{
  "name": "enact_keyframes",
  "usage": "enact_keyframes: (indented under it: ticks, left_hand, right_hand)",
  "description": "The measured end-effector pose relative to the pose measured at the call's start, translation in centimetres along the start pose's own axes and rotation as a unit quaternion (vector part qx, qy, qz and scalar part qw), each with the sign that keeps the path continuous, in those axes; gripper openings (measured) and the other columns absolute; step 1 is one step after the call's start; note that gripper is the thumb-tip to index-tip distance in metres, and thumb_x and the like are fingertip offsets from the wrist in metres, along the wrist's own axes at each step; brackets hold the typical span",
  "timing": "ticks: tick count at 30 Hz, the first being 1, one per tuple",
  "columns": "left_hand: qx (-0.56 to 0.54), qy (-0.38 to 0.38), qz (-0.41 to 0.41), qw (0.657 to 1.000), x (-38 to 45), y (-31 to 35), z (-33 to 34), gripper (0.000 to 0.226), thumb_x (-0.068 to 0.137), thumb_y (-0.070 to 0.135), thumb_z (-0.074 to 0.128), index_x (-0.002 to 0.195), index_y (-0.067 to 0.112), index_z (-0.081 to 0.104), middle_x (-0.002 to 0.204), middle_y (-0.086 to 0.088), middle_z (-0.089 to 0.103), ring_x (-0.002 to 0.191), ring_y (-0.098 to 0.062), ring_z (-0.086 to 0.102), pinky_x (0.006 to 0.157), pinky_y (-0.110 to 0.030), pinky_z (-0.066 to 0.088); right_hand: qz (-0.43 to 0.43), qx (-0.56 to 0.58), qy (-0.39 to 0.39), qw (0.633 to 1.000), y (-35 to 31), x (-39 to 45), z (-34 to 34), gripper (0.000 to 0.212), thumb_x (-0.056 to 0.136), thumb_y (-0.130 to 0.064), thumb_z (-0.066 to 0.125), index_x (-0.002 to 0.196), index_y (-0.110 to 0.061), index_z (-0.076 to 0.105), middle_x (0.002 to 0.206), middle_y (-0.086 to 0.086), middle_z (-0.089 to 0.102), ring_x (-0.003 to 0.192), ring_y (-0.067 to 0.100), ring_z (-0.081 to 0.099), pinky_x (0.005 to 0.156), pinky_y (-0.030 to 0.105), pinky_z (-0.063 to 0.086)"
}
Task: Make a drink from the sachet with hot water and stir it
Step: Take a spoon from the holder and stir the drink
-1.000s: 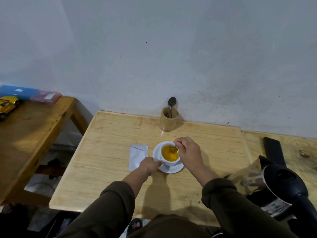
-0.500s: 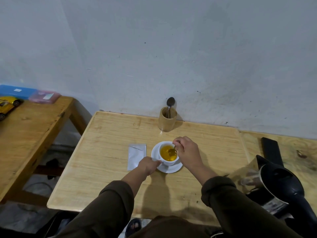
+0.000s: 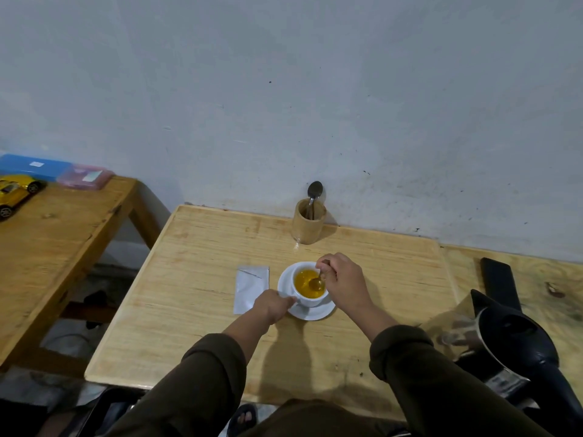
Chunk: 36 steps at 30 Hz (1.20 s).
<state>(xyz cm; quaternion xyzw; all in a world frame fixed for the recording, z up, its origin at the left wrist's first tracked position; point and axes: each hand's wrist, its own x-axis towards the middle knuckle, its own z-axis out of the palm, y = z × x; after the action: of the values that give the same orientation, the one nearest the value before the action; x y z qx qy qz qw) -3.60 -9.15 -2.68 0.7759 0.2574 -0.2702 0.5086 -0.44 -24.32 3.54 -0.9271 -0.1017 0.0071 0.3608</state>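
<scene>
A white cup [image 3: 310, 300] filled with orange-yellow drink stands on a white saucer [image 3: 317, 313] in the middle of the wooden table [image 3: 195, 298]. My right hand [image 3: 342, 279] pinches the handle of a spoon [image 3: 316, 282] whose bowl is dipped in the drink. My left hand [image 3: 273, 305] grips the cup at its left side, by the handle. The white sachet [image 3: 250, 287] lies flat on the table just left of the saucer.
A bamboo holder [image 3: 308, 225] with another spoon [image 3: 314, 190] stands at the wall. A black electric kettle [image 3: 517, 351] sits at the right, a black phone [image 3: 500, 283] behind it. A side table at the left carries a yellow toy car [image 3: 15, 192] and plastic boxes [image 3: 60, 173].
The spoon has shifted round inside the cup, and my right hand moved slightly with it. My left hand stays on the cup.
</scene>
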Motion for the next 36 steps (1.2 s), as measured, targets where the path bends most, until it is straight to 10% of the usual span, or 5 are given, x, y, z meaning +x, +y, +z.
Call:
enact_keyframes:
  ticks: [7, 13, 36]
  left_hand:
    - [0.005, 0.006, 0.003, 1.0, -0.24, 0.09, 0.05, 0.049, 0.09, 0.038, 0.059, 0.119, -0.001, 0.061, 0.125, -0.021, 0.063, 0.113, -0.034, 0.06, 0.079, -0.034, 0.044]
    - [0.011, 0.012, 0.006, 1.0, -0.51, 0.27, 0.05, 0.048, 0.091, 0.037, 0.058, 0.122, 0.0, 0.06, 0.125, -0.018, 0.062, 0.113, -0.03, 0.06, 0.081, -0.032, 0.044]
    - [0.013, 0.012, 0.01, 1.0, -0.76, 0.31, -0.04, 0.052, 0.091, 0.039, 0.058, 0.127, 0.0, 0.056, 0.129, -0.017, 0.06, 0.119, -0.031, 0.057, 0.1, -0.039, 0.046]
  right_hand:
    - [-0.03, 0.035, -0.01, 0.999, -0.14, -0.53, 0.12, 0.016, 0.09, -0.009, 0.057, 0.096, -0.008, 0.072, 0.098, 0.011, 0.071, 0.088, 0.017, 0.063, 0.076, 0.014, 0.043]
    - [0.0, 0.019, -0.018, 1.0, -0.14, -0.21, -0.01, 0.016, 0.093, -0.013, 0.051, 0.093, -0.007, 0.066, 0.092, 0.011, 0.068, 0.083, 0.023, 0.065, 0.08, 0.037, 0.055]
    - [-0.026, 0.012, 0.007, 1.0, -0.03, -0.46, -0.19, 0.019, 0.092, -0.011, 0.053, 0.1, -0.007, 0.07, 0.102, 0.009, 0.07, 0.093, 0.016, 0.061, 0.077, 0.013, 0.04]
